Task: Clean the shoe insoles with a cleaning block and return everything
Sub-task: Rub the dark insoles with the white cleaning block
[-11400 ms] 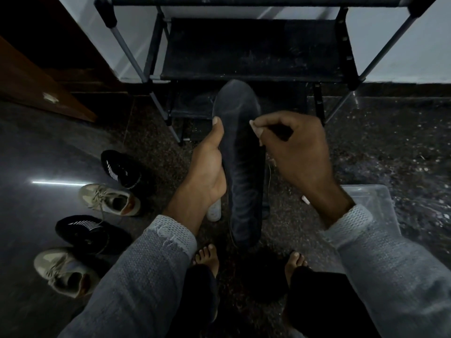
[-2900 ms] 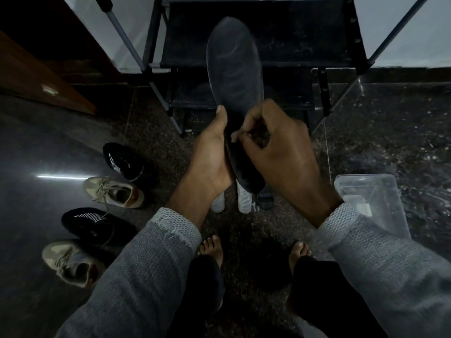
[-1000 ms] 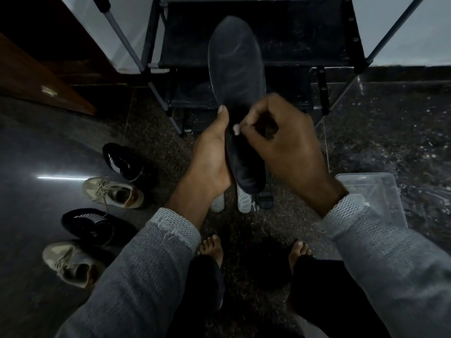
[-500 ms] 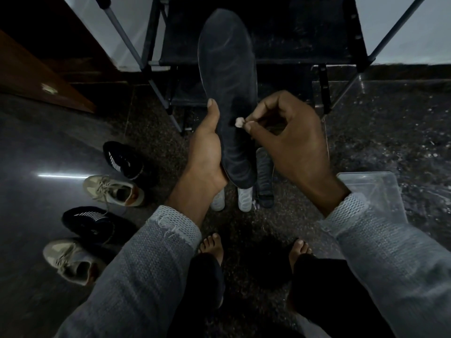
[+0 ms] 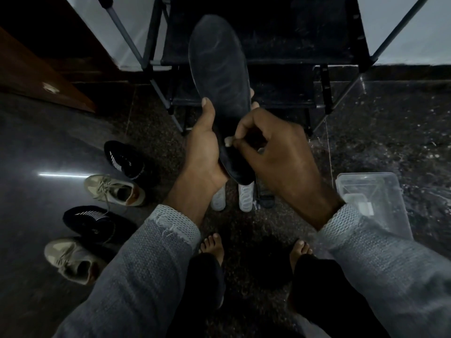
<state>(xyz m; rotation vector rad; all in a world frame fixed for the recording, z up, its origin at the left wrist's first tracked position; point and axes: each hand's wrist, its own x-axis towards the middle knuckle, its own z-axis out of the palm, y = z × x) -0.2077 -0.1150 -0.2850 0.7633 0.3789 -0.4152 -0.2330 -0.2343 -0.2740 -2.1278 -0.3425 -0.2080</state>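
— Held in the left hand [image 5: 203,152]?
— Dark insole [image 5: 219,76], long and oval, matte with pale swirl marks; gripped near the heel, thumb along its edge, toe pointing up and away.
— And the right hand [image 5: 275,157]?
— Curled, pinching a small pale block [image 5: 228,141] against the insole's lower part.
— Below the hands?
— Two white ribbed insoles [image 5: 245,197] and one dark, partly hidden by the wrists.
— Elsewhere?
— Left of the hands, four shoes [image 5: 114,190] on glossy floor. Right, clear plastic box [image 5: 373,203]. Beyond, black rack [image 5: 280,32]. No readable writing.
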